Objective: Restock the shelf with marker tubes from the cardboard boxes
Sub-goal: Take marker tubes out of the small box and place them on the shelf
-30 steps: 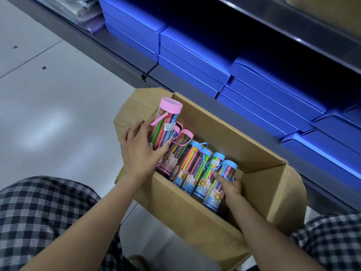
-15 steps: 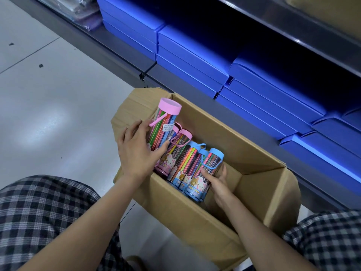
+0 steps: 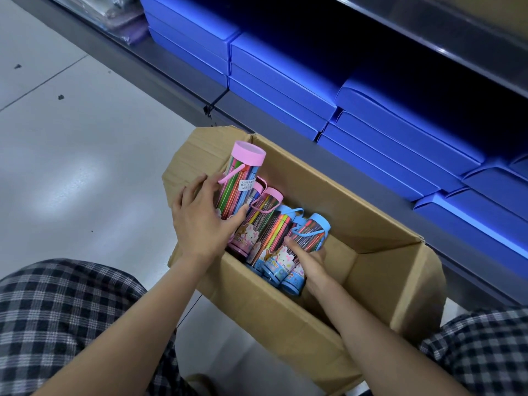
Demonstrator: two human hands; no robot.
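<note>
An open cardboard box (image 3: 380, 270) sits on the floor in front of the shelf (image 3: 183, 81). In its left end lie several clear marker tubes, some with pink caps (image 3: 261, 215) and some with blue caps. My left hand (image 3: 204, 221) grips a pink-capped tube (image 3: 243, 178) that stands higher than the rest. My right hand (image 3: 310, 261) reaches into the box and curls round the rightmost blue-capped tube (image 3: 307, 238), thumb on top. The right half of the box shows only bare cardboard.
Stacks of flat blue boxes (image 3: 285, 81) fill the bottom shelf behind the carton. A darker upper shelf edge (image 3: 457, 44) overhangs them. Grey floor tiles (image 3: 71, 167) spread to the left. Checked trouser knees (image 3: 57, 324) frame the box on both sides.
My right hand pushed the blue-capped tubes leftward, bunching them against the pink ones, and now grips the rightmost one. My left hand kept hold of the raised pink tube.
</note>
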